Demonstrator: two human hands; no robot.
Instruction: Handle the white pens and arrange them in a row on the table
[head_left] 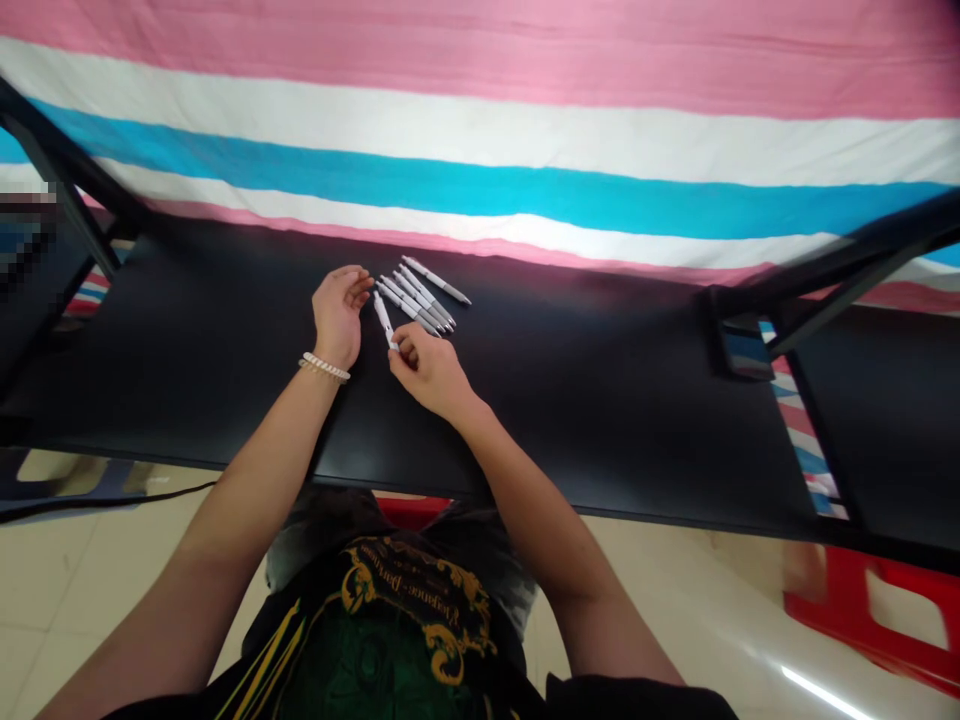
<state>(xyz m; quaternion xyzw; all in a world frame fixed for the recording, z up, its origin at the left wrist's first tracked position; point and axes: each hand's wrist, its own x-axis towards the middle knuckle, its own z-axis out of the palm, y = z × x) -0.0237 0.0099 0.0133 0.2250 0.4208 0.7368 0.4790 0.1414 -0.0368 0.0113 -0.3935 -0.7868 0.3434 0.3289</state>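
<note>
A white pen (383,317) is pinched at its lower end between the thumb and fingers of my right hand (433,372). It points up and left, toward the fingertips of my left hand (341,312). That left hand rests on its side on the table, fingers loosely curved and apart, with nothing visible in it. Just right of the held pen, several white pens with grey grips (415,302) lie side by side at a slant. One more pen (436,280) lies a little apart behind them.
The black table (600,400) runs across the view, with a striped cloth (480,190) hanging behind it. Dark metal frame bars (832,265) stand at both sides. A red plastic stool (847,605) is at lower right, and a black cable (112,502) hangs at left.
</note>
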